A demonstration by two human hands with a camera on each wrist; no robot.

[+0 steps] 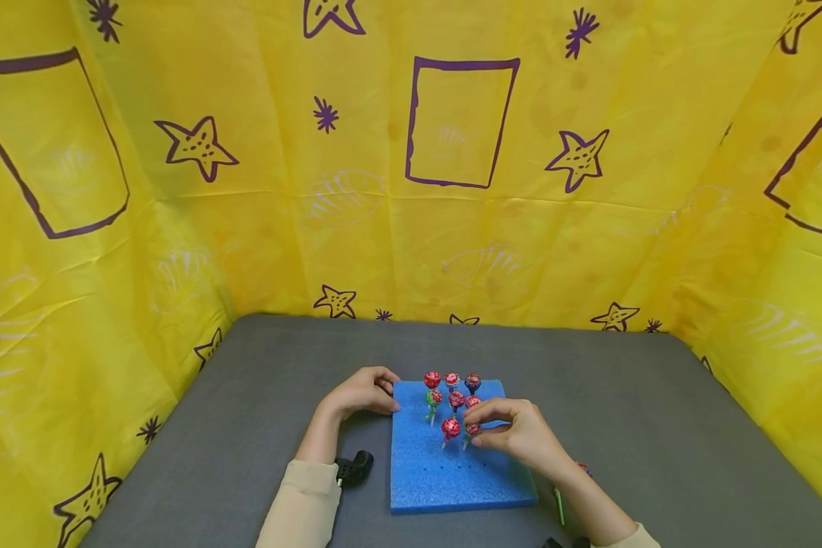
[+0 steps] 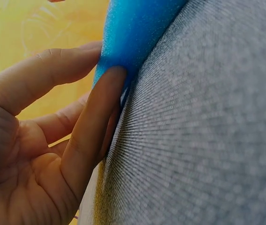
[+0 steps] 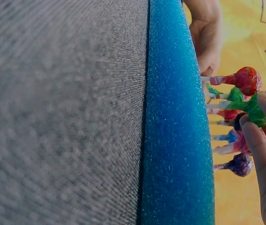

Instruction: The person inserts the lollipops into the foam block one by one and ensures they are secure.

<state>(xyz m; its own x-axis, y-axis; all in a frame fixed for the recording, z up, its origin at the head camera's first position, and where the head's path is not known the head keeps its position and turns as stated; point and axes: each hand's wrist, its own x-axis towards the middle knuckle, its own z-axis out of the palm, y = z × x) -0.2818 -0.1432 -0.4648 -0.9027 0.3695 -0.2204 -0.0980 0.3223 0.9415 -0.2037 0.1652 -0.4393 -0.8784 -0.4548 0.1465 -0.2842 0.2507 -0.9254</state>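
A blue foam board [image 1: 425,449] lies on the table with several wrapped lollipops upright in it. My right hand [image 1: 520,438] pinches a green-wrapped lollipop [image 3: 256,112] between thumb and fingers. Its white stick points down at the foam; whether the tip is inside cannot be seen. Just left of it stands a red lollipop [image 1: 450,428]. Behind are a green-and-red one [image 1: 434,397], a dark red one [image 1: 456,399] and, at the back right, a purple one [image 1: 473,381]. At the board's left edge my left hand [image 1: 363,393] rests its thumb and fingertips against the foam.
Small holes [image 1: 441,467] run across the front part of the board. A green stick [image 1: 559,506] lies on the grey table [image 1: 301,346] by my right forearm, with a wrapped candy [image 1: 584,468] partly hidden behind the arm. Yellow patterned cloth [image 1: 383,228] surrounds the table.
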